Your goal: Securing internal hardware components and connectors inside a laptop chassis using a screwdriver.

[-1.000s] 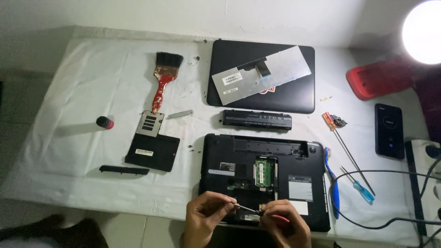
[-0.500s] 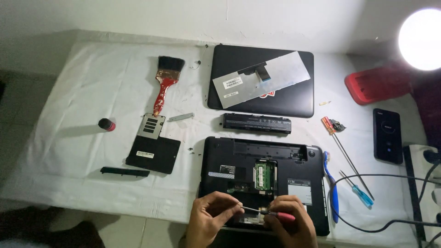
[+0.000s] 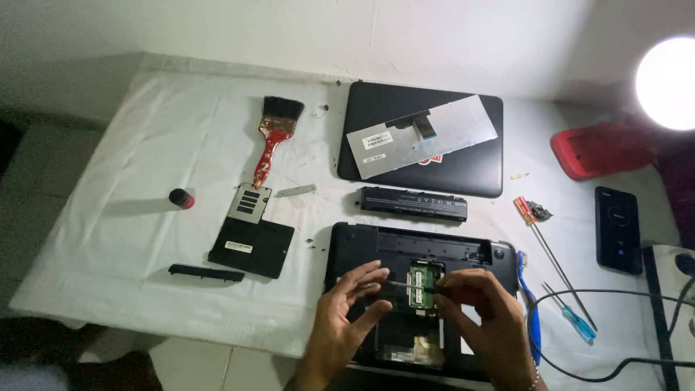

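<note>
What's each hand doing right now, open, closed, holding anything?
Left hand: open, fingers spread, holding nothing, over the upturned laptop base.
Right hand: closed on a thin dark tool, tip toward the green memory module.

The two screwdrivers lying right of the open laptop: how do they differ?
The red-handled screwdriver has a long shaft; the blue-handled screwdriver looks shorter overall. The red one's handle points away from the person, toward the wall, while the blue one's handle lies nearest the table's front edge. The red one lies farther back, beside a small dark part. Both rest flat on the white cloth, untouched, angled alike.
</note>
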